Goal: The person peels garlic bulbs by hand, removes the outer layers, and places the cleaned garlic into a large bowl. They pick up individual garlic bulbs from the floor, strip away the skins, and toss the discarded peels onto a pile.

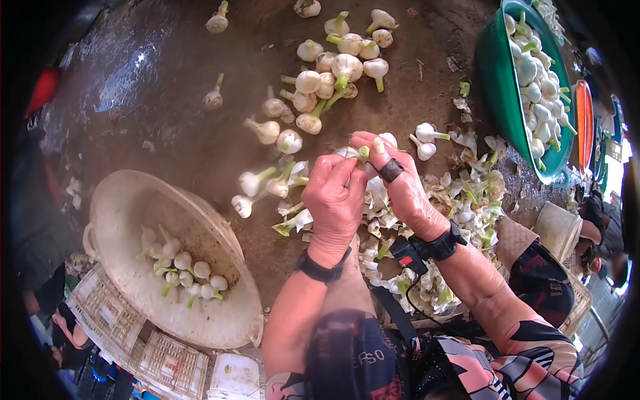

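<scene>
Both hands meet over the wet brown floor around a garlic bulb [363, 153], whose cut green stem end pokes up between the fingertips. My left hand [335, 195] is closed on the bulb, fingers bent. My right hand [399, 180], with a dark band round its thumb, pinches the same bulb from the other side. Most of the bulb is hidden by the fingers. Just beyond lies a pile of untrimmed-looking garlic bulbs [347, 68] with short green stems. Below and right of the hands spreads a heap of peeled garlic skins [477, 200].
A tilted whitish tub [227, 233] at the left holds several garlic bulbs. At the far right stands a green basin [490, 67] full of bulbs, beside an orange basin [584, 127]. Plastic crates [172, 363] and a white bucket [235, 377] line the lower left.
</scene>
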### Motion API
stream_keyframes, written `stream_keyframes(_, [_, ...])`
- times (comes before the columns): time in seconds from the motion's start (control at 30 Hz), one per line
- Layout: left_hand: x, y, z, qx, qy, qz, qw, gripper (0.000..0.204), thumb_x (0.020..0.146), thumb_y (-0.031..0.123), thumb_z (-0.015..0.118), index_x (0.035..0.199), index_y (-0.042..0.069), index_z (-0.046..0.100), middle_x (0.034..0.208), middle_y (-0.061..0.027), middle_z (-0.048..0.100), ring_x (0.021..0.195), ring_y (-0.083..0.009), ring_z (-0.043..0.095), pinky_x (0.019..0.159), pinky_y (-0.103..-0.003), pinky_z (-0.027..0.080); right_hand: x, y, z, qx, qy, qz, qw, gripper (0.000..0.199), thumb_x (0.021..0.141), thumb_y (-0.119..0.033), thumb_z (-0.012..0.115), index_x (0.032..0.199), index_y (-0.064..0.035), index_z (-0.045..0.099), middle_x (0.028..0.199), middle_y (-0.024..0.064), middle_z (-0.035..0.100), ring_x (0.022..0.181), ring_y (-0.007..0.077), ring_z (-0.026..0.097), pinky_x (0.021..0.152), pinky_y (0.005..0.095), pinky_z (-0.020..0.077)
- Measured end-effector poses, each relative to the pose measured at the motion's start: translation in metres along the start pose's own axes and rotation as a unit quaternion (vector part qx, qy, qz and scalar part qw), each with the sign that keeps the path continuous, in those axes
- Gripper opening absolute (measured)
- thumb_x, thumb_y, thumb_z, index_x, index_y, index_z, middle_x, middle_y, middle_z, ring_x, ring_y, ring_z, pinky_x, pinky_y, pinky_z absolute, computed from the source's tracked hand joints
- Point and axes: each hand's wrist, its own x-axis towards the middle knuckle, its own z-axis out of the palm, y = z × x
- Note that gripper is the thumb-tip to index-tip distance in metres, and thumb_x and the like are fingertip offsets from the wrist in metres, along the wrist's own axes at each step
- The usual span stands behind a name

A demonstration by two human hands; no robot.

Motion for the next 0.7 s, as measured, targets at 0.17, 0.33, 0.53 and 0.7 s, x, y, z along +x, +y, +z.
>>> stream_keyframes(0.17, [-0.004, 0.001, 0.0, -0.056, 0.0, -0.125, 0.991, 0.008, 0.084, 0.006, 0.065, 0.083, -0.002, 0.064, 0.079, -0.0072, 0.064, 0.069, -0.0144, 0.061, 0.063, -0.028, 0.051, 0.008, 0.011, 0.0, 0.079, 0.045, 0.102, 0.991, 0.031, 0.089, -0.021, 0.065, 0.11, 0.0013, 0.059, 0.108, 0.0064, 0.059, 0.095, 0.0136, 0.056, 0.084, 0.0302, 0.0474])
stream_keyframes(0.33, [-0.001, -0.012, 0.003, -0.425, 0.01, -0.369, 0.827, 0.011, 0.091, 0.01, 0.055, 0.091, -0.001, 0.058, 0.077, -0.0089, 0.063, 0.067, -0.0204, 0.066, 0.065, -0.032, 0.058, 0.015, 0.015, -0.019, 0.344, -0.002, 0.08, 0.935, 0.029, 0.092, -0.014, 0.059, 0.117, 0.0008, 0.056, 0.116, 0.01, 0.058, 0.102, 0.0189, 0.059, 0.091, 0.0357, 0.0477])
stream_keyframes(0.53, [-0.005, -0.026, -0.009, -0.42, -0.011, -0.368, 0.83, 0.021, 0.093, 0.018, 0.059, 0.097, -0.003, 0.059, 0.088, -0.0106, 0.065, 0.073, -0.0172, 0.066, 0.068, -0.031, 0.058, 0.015, 0.009, -0.036, 0.2, 0.034, 0.067, 0.977, 0.033, 0.096, -0.023, 0.056, 0.122, -0.0034, 0.058, 0.108, 0.0031, 0.062, 0.095, 0.0131, 0.059, 0.082, 0.0304, 0.0493])
stream_keyframes(0.7, [-0.001, 0.0, 0.005, -0.244, -0.101, -0.274, 0.925, 0.027, 0.088, 0.017, 0.068, 0.101, -0.006, 0.063, 0.085, -0.0101, 0.067, 0.074, -0.0094, 0.063, 0.067, -0.023, 0.052, 0.016, 0.009, -0.007, 0.132, 0.132, 0.03, 0.982, 0.03, 0.091, -0.021, 0.063, 0.115, -0.0028, 0.064, 0.099, 0.0032, 0.064, 0.086, 0.0103, 0.058, 0.079, 0.0261, 0.0473])
